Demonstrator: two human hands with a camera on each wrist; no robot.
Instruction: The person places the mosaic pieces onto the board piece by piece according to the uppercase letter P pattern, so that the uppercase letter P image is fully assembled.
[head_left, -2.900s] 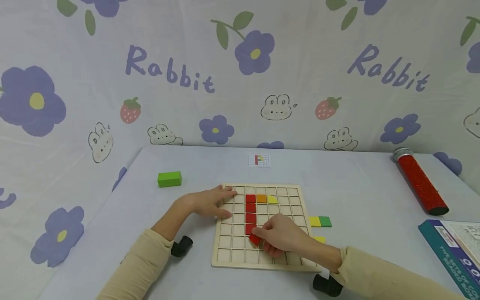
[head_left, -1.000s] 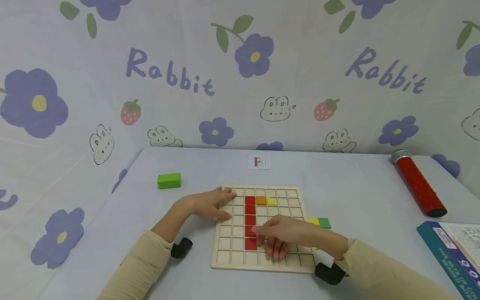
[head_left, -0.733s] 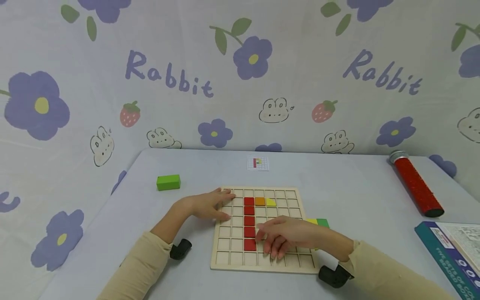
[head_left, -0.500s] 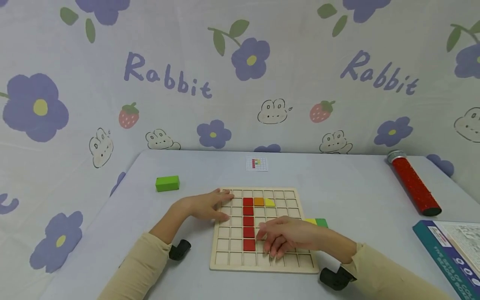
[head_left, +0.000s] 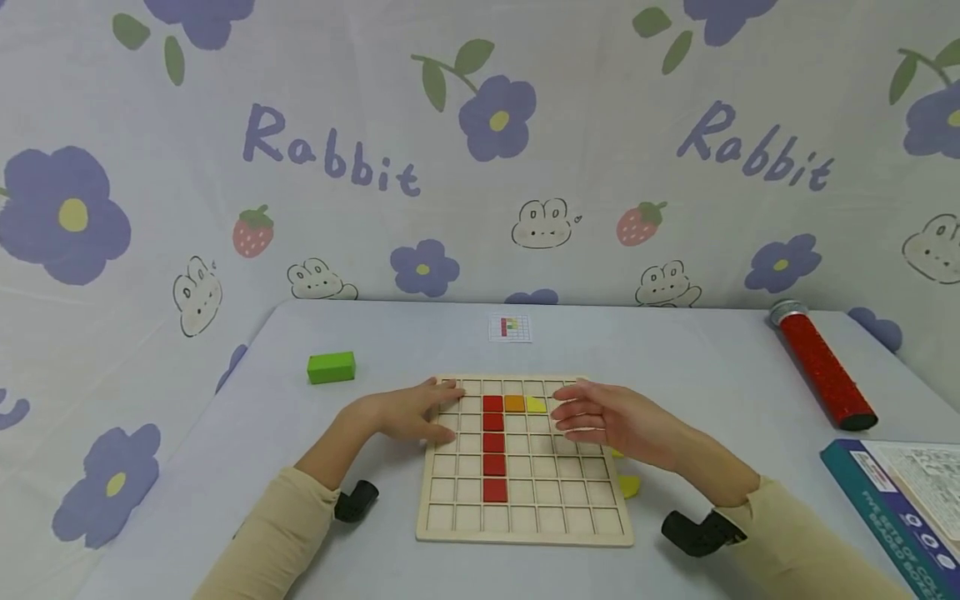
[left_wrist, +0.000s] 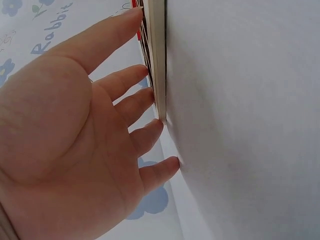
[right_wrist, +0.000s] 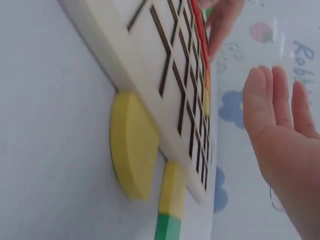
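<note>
A wooden grid board (head_left: 525, 521) lies on the table. A column of several red tiles (head_left: 494, 465) is set into it, with an orange tile (head_left: 514, 404) and a yellow tile (head_left: 536, 405) to the right of the topmost red one. My left hand (head_left: 405, 412) rests its spread fingertips and thumb on the board's left edge. Above the board's right side hovers my right hand (head_left: 622, 421), fingers loosely bent, nothing visible in it. Beside the right edge lie a rounded yellow piece (right_wrist: 132, 145), a smaller yellow piece (right_wrist: 172, 187) and a green piece (right_wrist: 167, 227).
A small pattern card (head_left: 510, 328) lies behind the board. To the left is a green block (head_left: 332, 367). At the right are a red glittery tube (head_left: 825, 371) with a silvery end and a flat teal-edged box (head_left: 900, 500). A patterned cloth (head_left: 465, 192) hangs at the back.
My right hand pinched a red tile, which now lies flat at the bottom of the red column. That hand let go, lifted and moved back and right. My left hand stayed on the board.
</note>
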